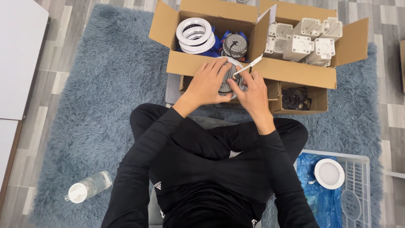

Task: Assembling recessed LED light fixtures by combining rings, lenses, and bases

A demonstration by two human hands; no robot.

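My left hand (209, 82) lies over a round grey finned lamp body (228, 84) with a white rim and holds it from the left. My right hand (251, 90) pinches a small metal spring clip (248, 67) at the lamp's right edge. Both hands work just in front of an open cardboard box (192, 65). That box contains stacked white rings (195, 34), blue wrapping and another finned lamp body (235, 44). Most of the held lamp is hidden under my fingers.
A second open box (303, 71) at the right holds several white plastic blocks (303, 40). A small low box (314, 103) holds black parts. A white crate (363, 185) at lower right has a blue bag and a finished round lamp (329, 173). A water bottle (87, 187) lies on the blue shaggy rug (93, 105).
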